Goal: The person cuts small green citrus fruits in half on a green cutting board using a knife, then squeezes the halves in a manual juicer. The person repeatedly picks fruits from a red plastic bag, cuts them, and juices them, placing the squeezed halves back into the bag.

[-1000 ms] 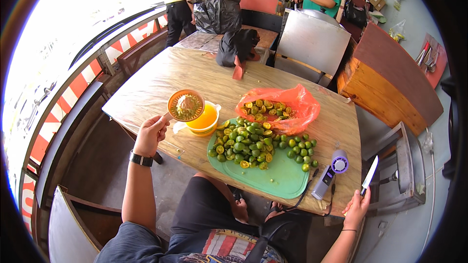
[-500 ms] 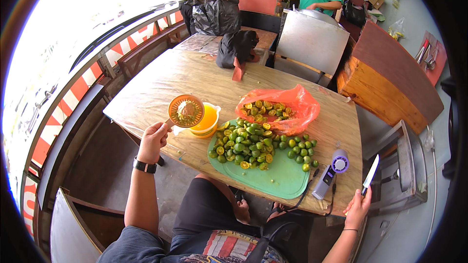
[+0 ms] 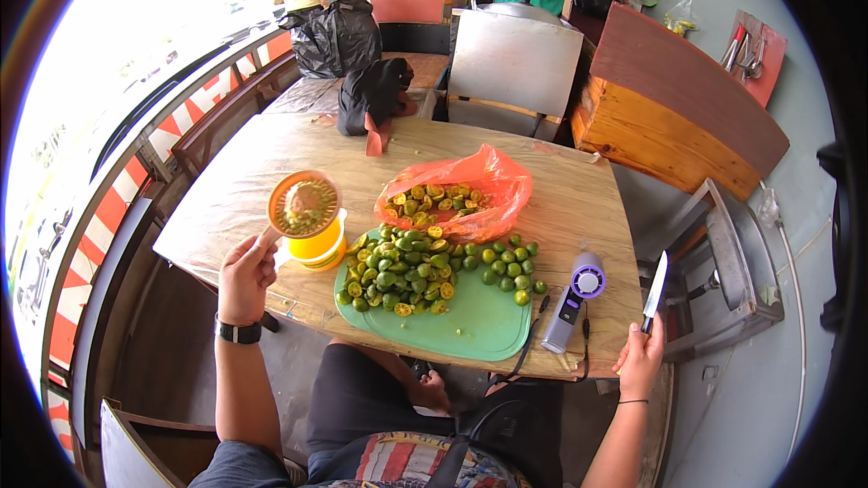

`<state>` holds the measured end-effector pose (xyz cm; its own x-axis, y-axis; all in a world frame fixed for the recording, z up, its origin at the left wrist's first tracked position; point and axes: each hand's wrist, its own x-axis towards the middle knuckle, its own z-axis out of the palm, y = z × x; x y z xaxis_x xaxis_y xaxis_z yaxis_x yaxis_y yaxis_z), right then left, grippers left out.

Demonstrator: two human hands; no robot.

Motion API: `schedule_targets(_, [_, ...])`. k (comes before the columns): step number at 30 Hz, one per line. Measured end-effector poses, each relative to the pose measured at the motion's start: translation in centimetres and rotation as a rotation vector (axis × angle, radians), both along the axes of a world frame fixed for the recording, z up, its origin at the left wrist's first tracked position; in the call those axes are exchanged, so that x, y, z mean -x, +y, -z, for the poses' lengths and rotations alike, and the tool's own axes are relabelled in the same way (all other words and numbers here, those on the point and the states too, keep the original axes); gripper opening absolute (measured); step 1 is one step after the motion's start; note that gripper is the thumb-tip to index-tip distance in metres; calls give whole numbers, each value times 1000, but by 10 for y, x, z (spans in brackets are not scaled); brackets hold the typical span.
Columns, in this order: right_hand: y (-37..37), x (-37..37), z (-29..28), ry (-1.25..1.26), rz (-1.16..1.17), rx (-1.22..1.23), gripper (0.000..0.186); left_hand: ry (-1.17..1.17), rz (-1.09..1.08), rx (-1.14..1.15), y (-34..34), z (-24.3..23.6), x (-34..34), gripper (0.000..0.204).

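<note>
The left hand [image 3: 244, 278] holds a round orange plastic strainer [image 3: 303, 214], fingers closed, near a plastic tub of yellow liquid [image 3: 324, 251] on the wood-patterned counter [image 3: 576, 212], perhaps containing drips, while the right hand [image 3: 641, 360] grips a black-handled steel knife [image 3: 657, 280] blade-up, likely for safety.

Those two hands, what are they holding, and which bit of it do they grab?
The left hand holds the juicer by its handle; the right hand holds the knife by its handle.
</note>
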<state>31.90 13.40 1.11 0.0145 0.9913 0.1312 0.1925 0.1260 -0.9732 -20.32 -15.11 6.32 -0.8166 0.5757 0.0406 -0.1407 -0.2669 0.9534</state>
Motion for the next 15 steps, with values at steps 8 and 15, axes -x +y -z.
schedule_targets(8, [1,-1,0,12,-29,-7,51,234,384,286,114,-17,-30,29])
schedule_targets(15, [2,-2,1,18,-46,-7,50,1182,221,585,200,0,-20,20])
